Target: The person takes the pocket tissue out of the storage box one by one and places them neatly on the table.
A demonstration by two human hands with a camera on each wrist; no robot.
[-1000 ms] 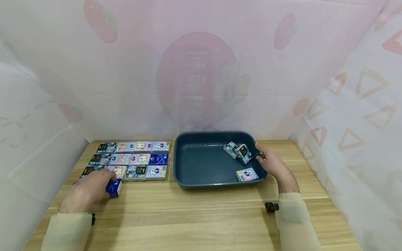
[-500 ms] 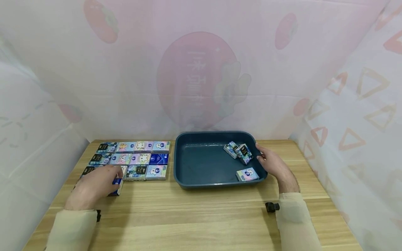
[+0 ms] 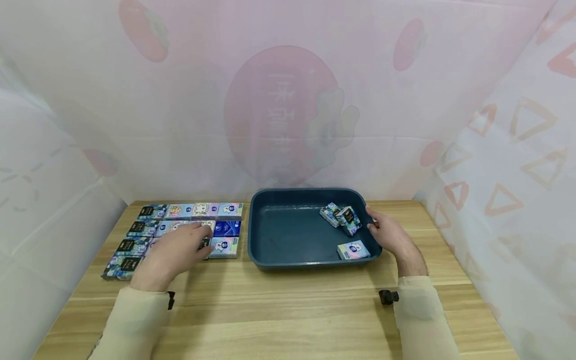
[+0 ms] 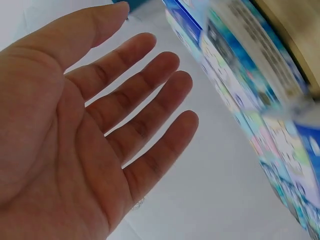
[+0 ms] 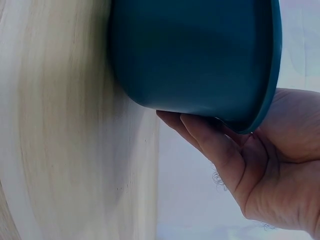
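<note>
My left hand [image 3: 174, 257] hovers over the front rows of small tissue packs at the table's left, and hides several of them. In the left wrist view this hand [image 4: 85, 130] has its fingers loosely extended and nothing in the palm. Nearby lie a pastel tissue pack [image 3: 223, 247], a dark blue pack [image 3: 227, 228] and a dark floral pack [image 3: 127, 263]. My right hand [image 3: 396, 240] grips the right rim of a teal tray [image 3: 288, 232]; in the right wrist view its fingers [image 5: 215, 145] press the outer wall.
Inside the tray's right half are two floral packs [image 3: 349, 221], one leaning on the other, and a pastel pack [image 3: 353, 250] near the front corner. The wooden table [image 3: 279, 310] meets a printed cloth backdrop [image 3: 180, 160] behind the tray.
My left hand has let go of the dark blue pack at the front left and moved right and up. The floral packs at the left edge are uncovered. The right hand stays on the tray.
</note>
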